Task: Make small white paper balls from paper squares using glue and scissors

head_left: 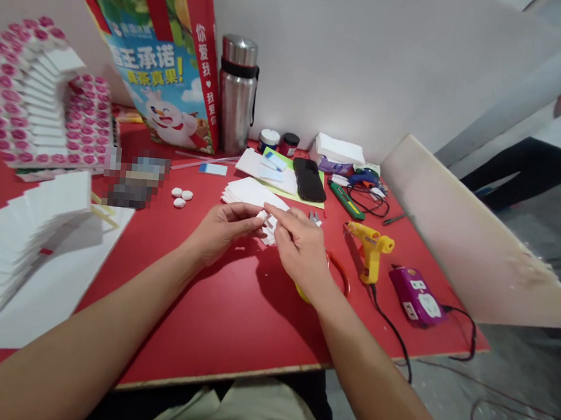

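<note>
My left hand (228, 228) pinches a small piece of white paper (262, 216) between thumb and fingertips. From the right, my right hand (304, 244) meets it, its fingers closed on the same piece with the index finger stretched over it. Just under the hands lie white paper scraps (270, 228) and a stack of white paper (253, 191). Scissors with an orange and yellow handle (341, 273) are partly hidden beneath my right hand. Several small white paper rolls (181, 197) sit on the red table (233, 323) to the left.
At right are a yellow glue gun (371, 246), a purple power strip (417, 295) and a green cutter (346, 200). A phone (309, 180), steel flask (236, 96) and printed bag (168, 72) stand or lie behind. Left are fanned white cards (26, 235) and a pink-dotted paper model (12, 95).
</note>
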